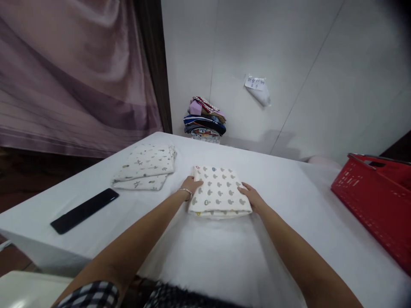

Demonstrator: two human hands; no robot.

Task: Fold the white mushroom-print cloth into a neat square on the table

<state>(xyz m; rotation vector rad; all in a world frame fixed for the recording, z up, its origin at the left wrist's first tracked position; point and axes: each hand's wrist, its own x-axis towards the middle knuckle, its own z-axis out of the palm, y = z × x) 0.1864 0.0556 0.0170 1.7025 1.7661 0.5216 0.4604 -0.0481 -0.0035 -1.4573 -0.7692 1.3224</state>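
Observation:
A folded white cloth [221, 186] with a grey mushroom print lies in front of me on the white table [205, 248]. My left hand [192, 186] grips its left edge, thumb on top and the other fingers hidden beneath or behind it. On the opposite side my right hand [252, 196] holds the right edge in the same way, with the thumb near the top face. To the left lies another folded white cloth [146, 167] with a sparse plant-like print, apart from both hands.
A black phone-like slab [85, 210] lies near the table's left edge. Against the wall is a stack of folded clothes [205, 119]. A red plastic basket [375, 201] stands on the right. A paper note [256, 83] hangs on the wall, and a pinkish curtain [73, 77] hangs at left.

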